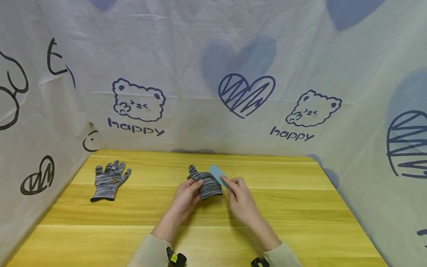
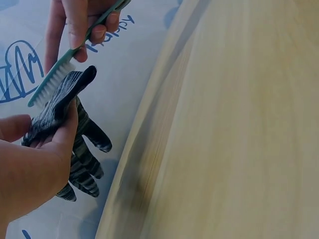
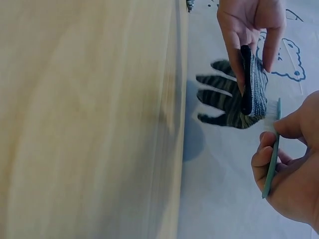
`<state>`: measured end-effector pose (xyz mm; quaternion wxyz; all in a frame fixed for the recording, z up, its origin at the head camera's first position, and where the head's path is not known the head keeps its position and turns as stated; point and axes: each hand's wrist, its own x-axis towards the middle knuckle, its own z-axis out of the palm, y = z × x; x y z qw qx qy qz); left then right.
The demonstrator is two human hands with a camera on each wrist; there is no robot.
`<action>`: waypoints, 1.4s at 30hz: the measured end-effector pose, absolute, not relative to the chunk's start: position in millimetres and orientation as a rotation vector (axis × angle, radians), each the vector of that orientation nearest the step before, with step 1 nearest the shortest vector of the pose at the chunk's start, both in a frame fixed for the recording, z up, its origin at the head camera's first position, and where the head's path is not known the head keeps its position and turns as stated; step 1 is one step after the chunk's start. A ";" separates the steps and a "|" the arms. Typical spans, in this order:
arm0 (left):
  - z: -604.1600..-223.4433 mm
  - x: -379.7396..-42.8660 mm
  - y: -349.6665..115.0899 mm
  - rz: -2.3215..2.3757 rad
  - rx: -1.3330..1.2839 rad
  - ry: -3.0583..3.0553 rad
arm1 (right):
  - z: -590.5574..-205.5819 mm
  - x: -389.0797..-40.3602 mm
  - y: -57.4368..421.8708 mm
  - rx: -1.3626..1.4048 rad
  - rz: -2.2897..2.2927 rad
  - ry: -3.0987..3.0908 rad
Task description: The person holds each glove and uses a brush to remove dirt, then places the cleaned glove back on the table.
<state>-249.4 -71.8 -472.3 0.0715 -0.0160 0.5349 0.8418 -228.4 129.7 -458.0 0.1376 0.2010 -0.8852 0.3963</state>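
Note:
A grey-and-black striped knit glove is held up by my left hand, thumb on one face and fingers behind and inside its cuff. The glove's fingers hang down in the left wrist view. My right hand grips the handle of a blue-green brush, its index finger laid along the back. White bristles point at the glove and meet its knit near the cuff. In the right wrist view the brush handle runs through the curled right fingers, and the dark cuff edge faces the camera.
A matching striped glove lies flat on the left of the yellow wood-grain table, fingers toward the back. A white cloth wall with printed bears and hearts surrounds the table's back and sides.

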 end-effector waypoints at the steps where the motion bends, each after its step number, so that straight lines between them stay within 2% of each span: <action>1: -472.5 -250.0 -72.3 2.524 -0.053 1.602 | -457.6 -228.8 130.3 0.581 1.140 -2.566; 11: -476.7 -251.4 -75.1 2.506 -0.021 1.608 | -455.7 -230.3 133.8 0.601 1.104 -2.608; 29: -476.9 -250.3 -73.3 2.543 0.024 1.607 | -448.3 -232.5 143.5 0.464 1.180 -2.600; 42: -474.5 -247.1 -73.3 2.487 0.011 1.717 | -447.9 -229.2 136.3 0.576 1.076 -2.609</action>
